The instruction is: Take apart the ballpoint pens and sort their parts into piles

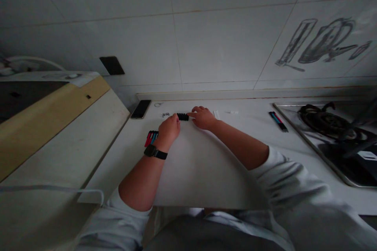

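Note:
A small black ribbed part (183, 117) lies on the white countertop (206, 164) near the wall. My left hand (169, 129), with a black watch on its wrist, is curled and touches the part's left end. My right hand (203, 117) rests at its right end, fingers bent with the fingertips on the part. Both hands seem to pinch it between them. A bunch of red, black and blue pens or drivers (151, 138) lies just left of my left hand. Tiny screws (165, 115) are scattered left of the part.
A dark phone (140, 109) lies at the counter's back left. Two pens (278, 121) lie to the right, near a gas hob (332, 133). A small white packet (217, 114) sits behind my right hand. A wood-trimmed appliance top (59, 125) stands on the left.

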`<state>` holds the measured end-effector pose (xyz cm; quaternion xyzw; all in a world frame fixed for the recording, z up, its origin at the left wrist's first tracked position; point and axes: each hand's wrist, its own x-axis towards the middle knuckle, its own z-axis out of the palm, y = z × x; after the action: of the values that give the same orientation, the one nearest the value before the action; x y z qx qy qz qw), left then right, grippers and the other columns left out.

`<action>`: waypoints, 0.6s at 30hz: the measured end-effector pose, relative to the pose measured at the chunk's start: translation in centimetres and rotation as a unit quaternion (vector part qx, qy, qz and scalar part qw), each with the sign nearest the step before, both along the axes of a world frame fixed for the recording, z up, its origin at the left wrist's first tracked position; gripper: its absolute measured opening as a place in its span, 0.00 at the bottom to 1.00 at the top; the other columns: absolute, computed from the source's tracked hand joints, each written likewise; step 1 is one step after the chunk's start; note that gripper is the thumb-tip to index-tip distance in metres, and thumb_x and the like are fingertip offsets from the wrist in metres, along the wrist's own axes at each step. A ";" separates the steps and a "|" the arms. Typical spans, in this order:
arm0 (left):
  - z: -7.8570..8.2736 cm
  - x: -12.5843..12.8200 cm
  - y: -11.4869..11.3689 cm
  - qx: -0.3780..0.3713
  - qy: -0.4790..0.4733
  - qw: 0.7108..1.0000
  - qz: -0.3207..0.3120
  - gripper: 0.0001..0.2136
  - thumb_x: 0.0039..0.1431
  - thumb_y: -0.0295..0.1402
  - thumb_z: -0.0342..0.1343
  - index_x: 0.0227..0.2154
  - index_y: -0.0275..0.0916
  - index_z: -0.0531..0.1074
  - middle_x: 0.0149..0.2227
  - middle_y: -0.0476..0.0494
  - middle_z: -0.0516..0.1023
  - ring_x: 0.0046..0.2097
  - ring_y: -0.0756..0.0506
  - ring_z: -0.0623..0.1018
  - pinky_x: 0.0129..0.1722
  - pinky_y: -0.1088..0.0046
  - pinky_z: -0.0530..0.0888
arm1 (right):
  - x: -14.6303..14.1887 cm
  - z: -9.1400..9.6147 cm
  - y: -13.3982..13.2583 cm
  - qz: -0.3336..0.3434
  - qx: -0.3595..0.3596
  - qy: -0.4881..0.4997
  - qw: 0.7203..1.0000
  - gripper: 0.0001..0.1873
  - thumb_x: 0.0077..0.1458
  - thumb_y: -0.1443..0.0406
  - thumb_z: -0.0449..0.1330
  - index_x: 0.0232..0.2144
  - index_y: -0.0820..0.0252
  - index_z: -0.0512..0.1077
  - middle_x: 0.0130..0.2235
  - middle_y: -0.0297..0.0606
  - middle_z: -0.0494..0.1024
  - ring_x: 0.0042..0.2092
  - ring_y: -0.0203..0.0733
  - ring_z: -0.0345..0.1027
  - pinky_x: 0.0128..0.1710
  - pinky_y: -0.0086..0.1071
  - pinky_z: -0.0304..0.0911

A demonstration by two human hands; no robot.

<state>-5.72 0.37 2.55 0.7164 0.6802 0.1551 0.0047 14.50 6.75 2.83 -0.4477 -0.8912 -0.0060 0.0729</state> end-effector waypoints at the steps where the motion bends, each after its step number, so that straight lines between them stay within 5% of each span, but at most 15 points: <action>1: 0.0 0.0 0.0 0.001 0.000 1.000 0.003 0.06 0.69 0.33 0.53 0.44 0.41 0.72 0.40 0.38 0.81 0.41 0.38 0.81 0.38 0.66 0.70 | -0.2 -0.2 0.3 0.000 -0.001 -0.005 1.000 0.25 0.65 0.64 0.58 0.62 0.45 0.73 0.61 0.47 0.71 0.60 0.58 0.64 0.56 0.48 0.61; 9: 0.0 0.0 0.0 0.018 -0.010 1.000 0.004 0.05 0.69 0.33 0.53 0.44 0.41 0.71 0.41 0.38 0.81 0.41 0.39 0.80 0.38 0.66 0.70 | 0.2 -0.2 1.7 0.028 0.035 0.004 0.999 0.20 0.61 0.67 0.61 0.54 0.50 0.79 0.58 0.46 0.74 0.57 0.56 0.64 0.54 0.45 0.59; 18: 0.6 0.3 -0.2 0.067 -0.064 0.996 -0.004 0.04 0.70 0.34 0.53 0.43 0.41 0.71 0.42 0.40 0.81 0.43 0.41 0.80 0.40 0.67 0.70 | -0.3 -0.8 3.0 0.188 0.117 -0.042 0.974 0.11 0.67 0.67 0.57 0.42 0.60 0.80 0.47 0.49 0.80 0.50 0.51 0.66 0.50 0.42 0.55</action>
<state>-5.45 0.21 3.20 0.7065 0.6637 0.2459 0.0013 14.21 9.73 2.01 -0.2601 -0.9547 -0.1155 0.0869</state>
